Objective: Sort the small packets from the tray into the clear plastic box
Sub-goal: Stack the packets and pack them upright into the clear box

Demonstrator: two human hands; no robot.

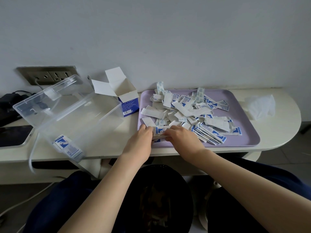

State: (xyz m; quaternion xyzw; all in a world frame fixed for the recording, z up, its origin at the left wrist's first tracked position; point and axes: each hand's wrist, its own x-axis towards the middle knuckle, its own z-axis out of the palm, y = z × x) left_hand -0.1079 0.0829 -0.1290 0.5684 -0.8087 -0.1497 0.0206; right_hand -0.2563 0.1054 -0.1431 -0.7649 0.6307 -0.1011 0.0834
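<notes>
The fingertips of the left hand [141,140] and right hand [181,138] are buried among the packets [159,131] they grip, so the count cannot be told. The left hand covers the near left corner of the tray [244,138]. Print on the packets and the carton [129,105] is too small to read. The phone [13,135] and dark bag [8,105] run off the left edge; the white strap [31,157] beside the box [75,115] is blurred.

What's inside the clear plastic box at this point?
A small stack of blue-and-white packets lies at the near end of the clear plastic box; the rest looks bare. Lower packets are covered, so no count.
</notes>
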